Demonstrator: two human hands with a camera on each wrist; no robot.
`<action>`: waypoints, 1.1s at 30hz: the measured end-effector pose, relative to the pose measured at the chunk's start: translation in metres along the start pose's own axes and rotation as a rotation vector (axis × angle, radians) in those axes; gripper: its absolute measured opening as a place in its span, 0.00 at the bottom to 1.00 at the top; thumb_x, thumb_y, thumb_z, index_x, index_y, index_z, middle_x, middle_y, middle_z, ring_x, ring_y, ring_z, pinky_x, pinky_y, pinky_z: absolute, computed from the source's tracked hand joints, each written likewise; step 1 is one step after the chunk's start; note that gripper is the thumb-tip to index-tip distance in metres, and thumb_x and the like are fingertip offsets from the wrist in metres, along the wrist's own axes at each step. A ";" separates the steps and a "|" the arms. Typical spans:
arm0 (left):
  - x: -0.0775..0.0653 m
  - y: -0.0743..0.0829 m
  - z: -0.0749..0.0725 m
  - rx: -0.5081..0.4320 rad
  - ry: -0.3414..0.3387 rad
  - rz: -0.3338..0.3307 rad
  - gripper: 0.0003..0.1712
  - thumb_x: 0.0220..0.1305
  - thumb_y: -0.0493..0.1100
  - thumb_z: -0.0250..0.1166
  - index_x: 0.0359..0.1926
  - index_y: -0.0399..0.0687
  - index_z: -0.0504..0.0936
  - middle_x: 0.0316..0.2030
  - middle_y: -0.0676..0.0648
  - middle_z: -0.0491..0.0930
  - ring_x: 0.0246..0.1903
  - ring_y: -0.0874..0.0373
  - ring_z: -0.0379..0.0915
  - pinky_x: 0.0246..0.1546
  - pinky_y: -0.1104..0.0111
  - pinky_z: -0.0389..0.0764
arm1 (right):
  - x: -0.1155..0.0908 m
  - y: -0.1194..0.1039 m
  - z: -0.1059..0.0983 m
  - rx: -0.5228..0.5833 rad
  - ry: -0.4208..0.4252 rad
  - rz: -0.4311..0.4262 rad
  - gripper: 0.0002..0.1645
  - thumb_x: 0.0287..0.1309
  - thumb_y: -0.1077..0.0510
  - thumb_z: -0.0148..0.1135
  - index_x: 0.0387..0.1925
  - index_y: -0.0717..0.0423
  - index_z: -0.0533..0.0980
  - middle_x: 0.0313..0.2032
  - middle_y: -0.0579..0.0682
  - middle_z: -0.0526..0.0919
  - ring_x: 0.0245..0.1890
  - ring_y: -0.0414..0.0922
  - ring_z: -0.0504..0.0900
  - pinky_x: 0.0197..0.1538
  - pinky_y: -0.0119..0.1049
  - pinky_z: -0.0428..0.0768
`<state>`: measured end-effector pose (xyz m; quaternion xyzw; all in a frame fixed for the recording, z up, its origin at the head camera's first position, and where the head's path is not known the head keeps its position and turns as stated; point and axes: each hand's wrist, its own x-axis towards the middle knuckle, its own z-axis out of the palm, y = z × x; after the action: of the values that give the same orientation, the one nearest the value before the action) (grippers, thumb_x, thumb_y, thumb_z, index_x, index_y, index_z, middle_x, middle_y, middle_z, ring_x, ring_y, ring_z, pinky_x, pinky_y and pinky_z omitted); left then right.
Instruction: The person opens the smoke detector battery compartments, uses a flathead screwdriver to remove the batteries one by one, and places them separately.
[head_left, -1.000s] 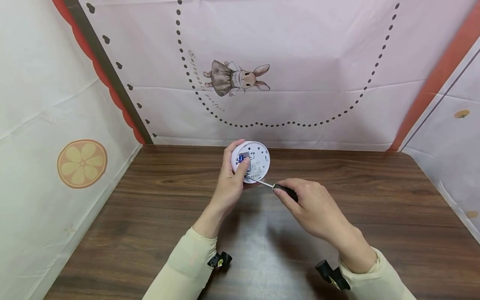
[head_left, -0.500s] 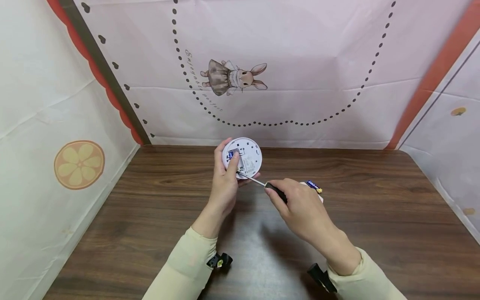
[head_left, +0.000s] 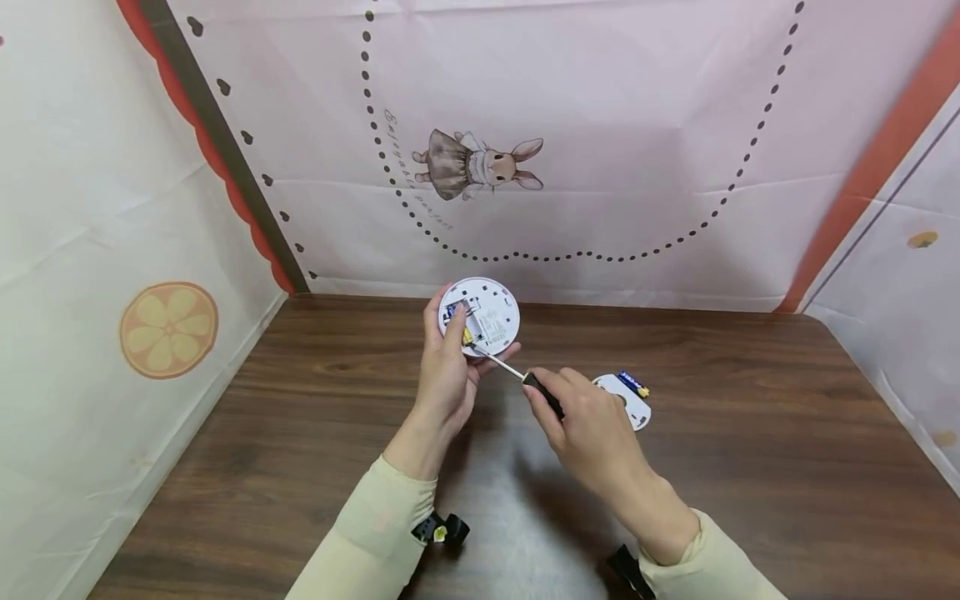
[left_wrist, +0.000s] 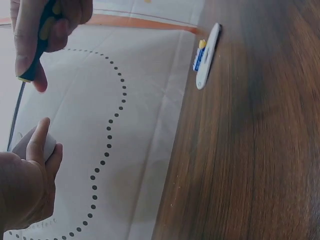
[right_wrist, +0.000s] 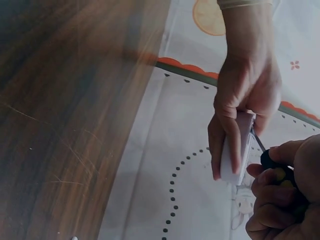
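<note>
My left hand (head_left: pixel 442 371) holds a white round smoke detector (head_left: pixel 497 321) up off the table, its back facing me and the thumb across the battery compartment. Inside that compartment shows a blue-and-yellow battery (head_left: pixel 468 336), partly covered by the thumb. A screwdriver (head_left: pixel 542 395) with a dark handle is gripped in my right hand (head_left: pixel 600 437). Its metal shaft points up-left, and the tip is at the compartment's lower edge beside the yellow battery end. Seen from the right wrist, the detector (right_wrist: pixel 231 160) is edge-on between fingers and thumb, the shaft reaching its far face.
On the brown wooden table (head_left: pixel 750 433), a white mounting plate (head_left: pixel 636 410) lies just beyond my right hand, with a loose blue-and-yellow battery (head_left: pixel 633 384) at its upper edge. A printed cloth (head_left: pixel 615 125) with a rabbit stands as a backdrop behind the table.
Both hands have shifted left with the detector and screwdriver, the right hand also lower. The yellow battery end now shows by the thumb, and the plate and loose battery have come out from behind the right hand.
</note>
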<state>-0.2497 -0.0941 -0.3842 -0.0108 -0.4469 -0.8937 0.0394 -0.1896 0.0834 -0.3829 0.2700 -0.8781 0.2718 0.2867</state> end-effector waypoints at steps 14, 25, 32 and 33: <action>-0.005 0.000 0.005 -0.138 0.063 -0.051 0.21 0.84 0.49 0.45 0.72 0.69 0.62 0.71 0.41 0.65 0.60 0.42 0.79 0.50 0.51 0.89 | -0.008 0.000 0.011 -0.035 0.072 -0.030 0.12 0.64 0.58 0.70 0.47 0.59 0.84 0.24 0.44 0.75 0.19 0.38 0.68 0.19 0.27 0.65; -0.007 0.006 0.007 -0.229 0.078 -0.096 0.23 0.85 0.50 0.42 0.75 0.67 0.56 0.70 0.37 0.65 0.57 0.40 0.80 0.51 0.53 0.89 | -0.006 -0.002 0.014 -0.028 0.104 -0.062 0.12 0.63 0.58 0.70 0.48 0.57 0.84 0.24 0.43 0.72 0.18 0.36 0.65 0.19 0.25 0.63; -0.008 0.008 0.006 -0.278 0.061 -0.130 0.23 0.85 0.50 0.40 0.76 0.64 0.55 0.70 0.35 0.65 0.51 0.38 0.84 0.50 0.54 0.89 | -0.006 -0.003 0.016 -0.017 0.117 -0.078 0.13 0.64 0.59 0.69 0.49 0.58 0.84 0.24 0.44 0.72 0.19 0.35 0.65 0.19 0.24 0.62; -0.007 0.009 0.006 -0.279 0.061 -0.132 0.23 0.85 0.50 0.40 0.75 0.64 0.55 0.70 0.35 0.65 0.50 0.38 0.84 0.50 0.54 0.89 | -0.006 -0.003 0.016 -0.017 0.119 -0.080 0.13 0.64 0.58 0.69 0.49 0.58 0.84 0.24 0.44 0.73 0.19 0.35 0.65 0.19 0.24 0.62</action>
<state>-0.2417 -0.0941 -0.3739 0.0402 -0.3166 -0.9477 -0.0078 -0.1899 0.0733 -0.3966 0.2860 -0.8502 0.2683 0.3512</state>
